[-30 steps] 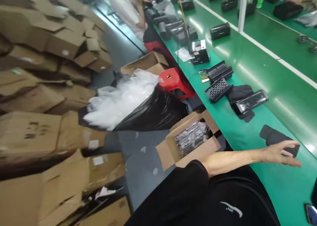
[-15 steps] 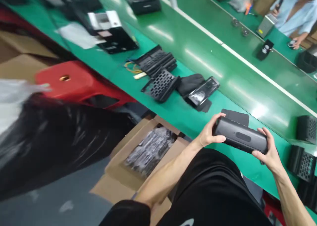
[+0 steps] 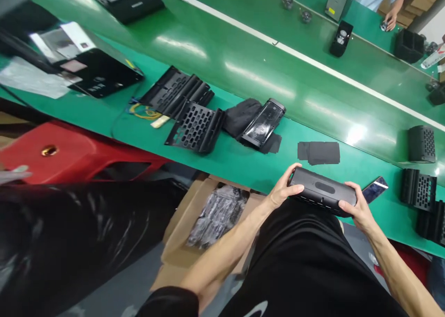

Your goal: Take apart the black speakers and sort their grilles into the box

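A long black speaker housing [image 3: 323,188] is held level above the near edge of the green bench. My left hand [image 3: 283,187] grips its left end, thumb across the top, and my right hand [image 3: 359,206] clasps its right end. Dark flat sheets [image 3: 323,153] lie on the bench just beyond the housing. Close to my right hand rests a phone [image 3: 375,189]. Further left, a glossy black panel with a round speaker grille [image 3: 264,122] leans on black pouch-like material [image 3: 243,115].
Perforated black shells [image 3: 194,124] and a black-and-white box [image 3: 100,69] occupy the left bench; more shells [image 3: 419,187] stand at right. Below are an open carton [image 3: 217,215] of wrapped parts, a red stool [image 3: 66,145] and a black bag [image 3: 86,233]. Across the belt, a person's hand [image 3: 391,20] touches a small part.
The housing has tilted, so a slotted lower side now shows. Both hands keep hold of its ends. My view has shifted, and the phone beside my right hand is now visible.
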Demonstrator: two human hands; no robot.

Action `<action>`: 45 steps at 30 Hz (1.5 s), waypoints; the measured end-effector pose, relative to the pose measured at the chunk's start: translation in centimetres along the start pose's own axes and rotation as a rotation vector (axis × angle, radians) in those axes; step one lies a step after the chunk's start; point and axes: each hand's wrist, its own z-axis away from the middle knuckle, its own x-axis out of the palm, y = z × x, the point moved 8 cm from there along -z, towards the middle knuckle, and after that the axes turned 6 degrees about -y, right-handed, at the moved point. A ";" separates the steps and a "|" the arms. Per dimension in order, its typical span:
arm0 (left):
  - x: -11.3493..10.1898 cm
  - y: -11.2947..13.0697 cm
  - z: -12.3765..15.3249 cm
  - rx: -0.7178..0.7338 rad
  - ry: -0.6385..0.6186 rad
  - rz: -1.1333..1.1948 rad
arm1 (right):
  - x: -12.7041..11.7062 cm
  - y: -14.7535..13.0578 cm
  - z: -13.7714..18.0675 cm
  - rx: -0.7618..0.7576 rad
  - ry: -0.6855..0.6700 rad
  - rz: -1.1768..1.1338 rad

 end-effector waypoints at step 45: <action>0.3 0.3 -9.4 -0.097 -0.057 -0.183 | -2.8 4.7 -3.2 0.169 0.027 -0.410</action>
